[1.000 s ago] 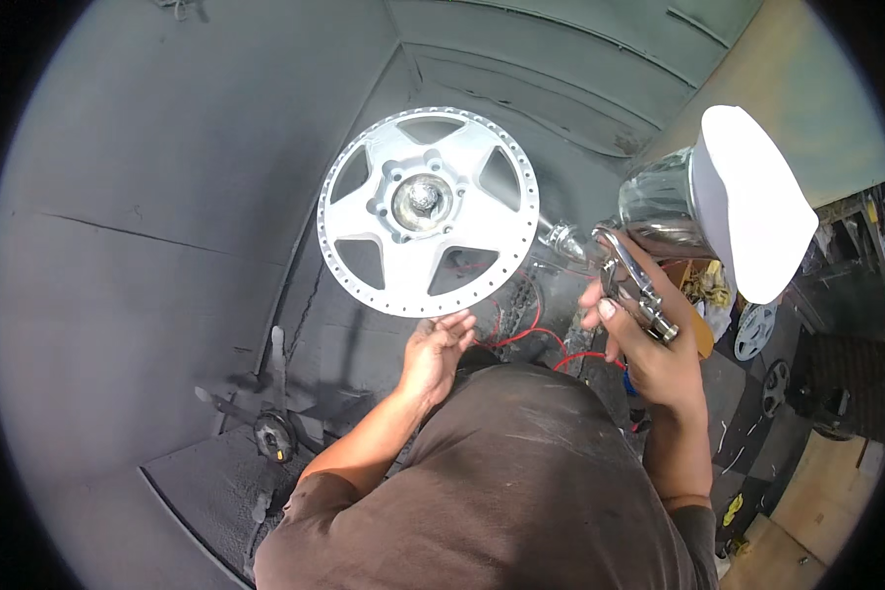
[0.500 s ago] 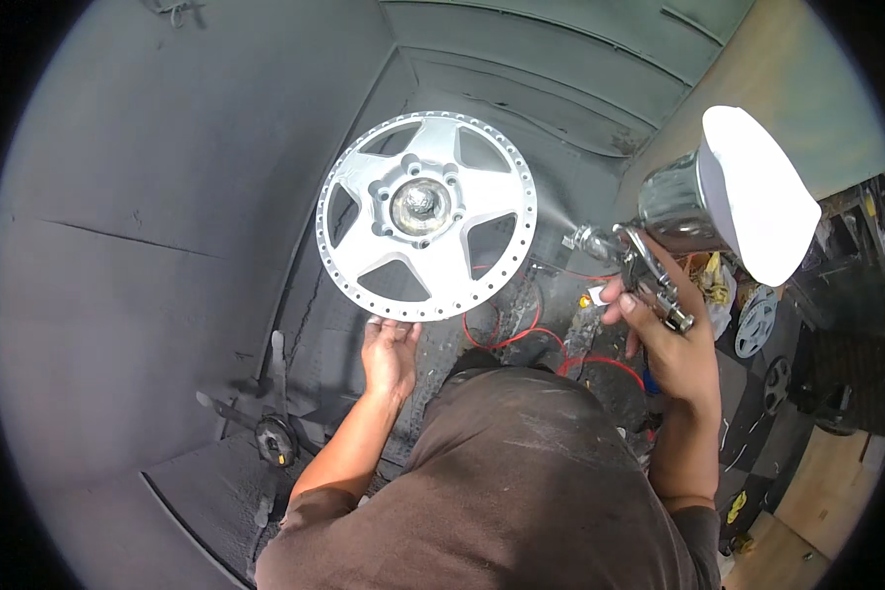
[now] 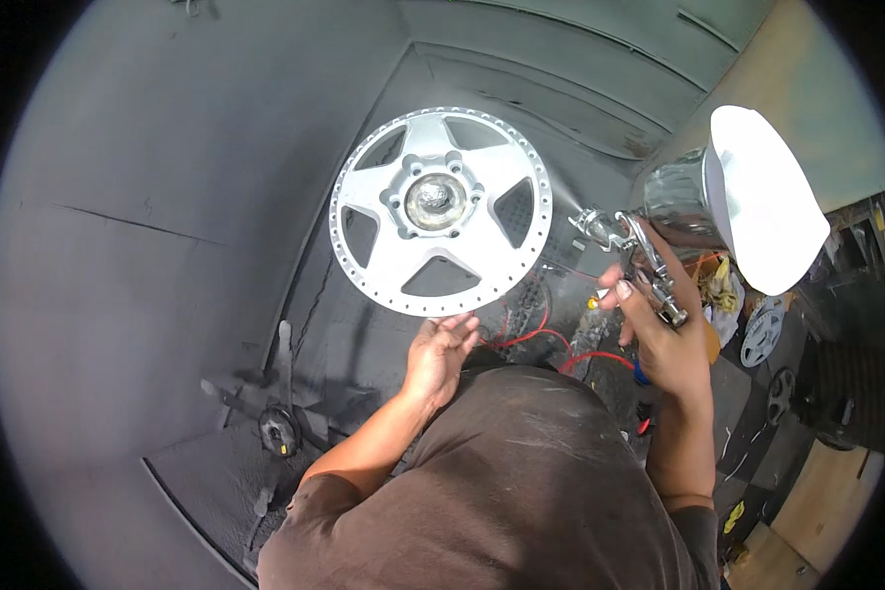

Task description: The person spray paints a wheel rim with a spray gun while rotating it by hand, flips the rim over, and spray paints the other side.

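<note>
A silver-white five-spoke wheel [image 3: 425,265], ringed with small holes along its rim, faces me in the middle of the view. Its center hole [image 3: 436,202] shows something shiny and crumpled. My left hand [image 3: 440,356] is at the wheel's bottom edge, fingers closed on the rim and partly hidden there. To the right, my right hand [image 3: 671,339] grips a metal spray gun [image 3: 639,261], nozzle toward the wheel's right side. A pale mist shows at the nozzle. On top of the gun sits a metal cup with a white cover [image 3: 769,202].
Grey-coated walls [image 3: 157,216] enclose the left and far sides. A dark stand with flat arms [image 3: 279,431] is at lower left. A red hose [image 3: 546,336] loops across the floor. At right lie other wheels [image 3: 763,332] and wooden boards [image 3: 816,506].
The wheel has turned counterclockwise, and my left hand has moved right with its bottom edge. The whole view has shifted slightly. My right hand still grips the spray gun beside the wheel.
</note>
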Demonstrator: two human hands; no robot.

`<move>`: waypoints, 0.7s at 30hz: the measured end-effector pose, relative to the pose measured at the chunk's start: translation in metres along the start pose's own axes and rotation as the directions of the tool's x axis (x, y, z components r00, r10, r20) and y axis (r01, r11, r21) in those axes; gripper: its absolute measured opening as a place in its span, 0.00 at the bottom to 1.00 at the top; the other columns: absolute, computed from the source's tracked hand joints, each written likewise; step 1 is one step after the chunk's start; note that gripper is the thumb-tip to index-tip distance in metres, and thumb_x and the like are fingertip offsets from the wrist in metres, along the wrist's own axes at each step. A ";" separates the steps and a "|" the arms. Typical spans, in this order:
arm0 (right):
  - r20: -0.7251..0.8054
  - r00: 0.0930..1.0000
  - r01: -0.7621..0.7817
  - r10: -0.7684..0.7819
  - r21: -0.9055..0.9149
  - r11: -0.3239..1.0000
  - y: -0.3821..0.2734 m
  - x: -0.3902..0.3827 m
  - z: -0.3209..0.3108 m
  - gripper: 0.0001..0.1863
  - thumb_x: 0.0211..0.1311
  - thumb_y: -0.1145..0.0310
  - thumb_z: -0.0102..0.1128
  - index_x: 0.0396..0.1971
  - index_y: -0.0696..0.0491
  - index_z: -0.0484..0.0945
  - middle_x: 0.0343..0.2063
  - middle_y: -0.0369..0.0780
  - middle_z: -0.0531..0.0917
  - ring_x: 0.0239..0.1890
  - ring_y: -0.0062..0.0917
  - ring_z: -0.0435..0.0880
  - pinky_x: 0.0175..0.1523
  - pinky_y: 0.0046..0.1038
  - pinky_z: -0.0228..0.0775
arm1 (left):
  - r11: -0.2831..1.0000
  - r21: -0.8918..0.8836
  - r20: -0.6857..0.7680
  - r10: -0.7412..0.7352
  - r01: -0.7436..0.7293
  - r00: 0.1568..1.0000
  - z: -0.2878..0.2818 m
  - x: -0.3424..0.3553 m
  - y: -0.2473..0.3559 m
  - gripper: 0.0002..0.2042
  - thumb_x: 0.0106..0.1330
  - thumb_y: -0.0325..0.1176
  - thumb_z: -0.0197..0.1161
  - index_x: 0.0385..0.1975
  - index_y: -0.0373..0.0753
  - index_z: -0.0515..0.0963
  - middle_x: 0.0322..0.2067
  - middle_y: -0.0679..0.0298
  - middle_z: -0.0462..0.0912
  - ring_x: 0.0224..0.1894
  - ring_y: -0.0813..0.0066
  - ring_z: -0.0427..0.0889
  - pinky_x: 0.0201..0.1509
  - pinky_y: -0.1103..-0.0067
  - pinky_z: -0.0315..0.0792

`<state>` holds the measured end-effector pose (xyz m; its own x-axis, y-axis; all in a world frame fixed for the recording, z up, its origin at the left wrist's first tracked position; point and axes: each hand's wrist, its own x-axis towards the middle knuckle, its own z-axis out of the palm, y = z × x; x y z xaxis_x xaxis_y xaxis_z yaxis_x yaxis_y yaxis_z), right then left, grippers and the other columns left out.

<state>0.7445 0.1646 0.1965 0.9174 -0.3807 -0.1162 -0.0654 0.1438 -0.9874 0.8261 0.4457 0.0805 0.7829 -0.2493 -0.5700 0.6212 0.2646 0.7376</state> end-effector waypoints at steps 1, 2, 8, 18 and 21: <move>0.004 1.000 -0.001 0.001 0.005 1.000 0.003 0.000 -0.006 0.29 0.68 0.70 0.57 0.69 0.56 0.66 0.38 0.36 0.82 0.37 0.16 0.81 0.30 0.16 0.70 | 0.999 0.027 0.020 -0.038 0.037 0.999 0.008 -0.002 -0.001 0.25 0.60 0.18 0.46 0.61 0.29 0.60 0.58 0.54 0.69 0.64 0.59 0.70 0.69 0.65 0.65; 0.007 0.999 0.048 -0.048 -0.027 0.999 0.008 0.000 -0.012 0.30 0.68 0.70 0.58 0.69 0.56 0.66 0.38 0.36 0.82 0.37 0.16 0.81 0.29 0.16 0.70 | 0.999 0.029 0.015 -0.035 0.035 0.999 0.013 -0.002 -0.006 0.25 0.60 0.18 0.46 0.61 0.29 0.60 0.58 0.54 0.69 0.64 0.59 0.70 0.69 0.65 0.65; 0.125 0.992 -0.002 -0.011 0.109 0.994 -0.004 0.008 -0.032 0.31 0.68 0.68 0.59 0.69 0.57 0.65 0.38 0.36 0.82 0.38 0.16 0.81 0.29 0.15 0.69 | 0.999 0.014 -0.010 -0.045 0.045 0.999 0.033 0.003 -0.017 0.23 0.61 0.18 0.47 0.59 0.29 0.62 0.58 0.54 0.70 0.64 0.59 0.70 0.68 0.68 0.67; -0.044 0.999 0.018 -0.019 -0.022 1.000 -0.008 -0.004 -0.060 0.28 0.67 0.76 0.58 0.67 0.57 0.68 0.39 0.36 0.81 0.39 0.16 0.78 0.49 0.22 0.74 | 0.959 -0.023 -0.184 0.275 -0.284 0.944 -0.002 0.024 0.002 0.20 0.61 0.19 0.49 0.54 0.37 0.66 0.49 0.64 0.76 0.54 0.70 0.74 0.65 0.66 0.64; -0.073 0.997 0.034 -0.034 -0.011 0.999 -0.010 -0.008 -0.069 0.29 0.67 0.78 0.58 0.68 0.57 0.67 0.41 0.38 0.81 0.42 0.18 0.79 0.52 0.23 0.75 | 0.958 0.023 -0.186 0.285 -0.286 0.940 -0.003 0.025 0.029 0.25 0.59 0.19 0.48 0.59 0.37 0.62 0.51 0.66 0.74 0.53 0.73 0.73 0.61 0.69 0.66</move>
<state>0.7113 0.1034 0.2000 0.8882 -0.4507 -0.0896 -0.0387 0.1208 -0.9919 0.8633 0.4498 0.0868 0.9194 0.0145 -0.3932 0.3706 0.3037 0.8777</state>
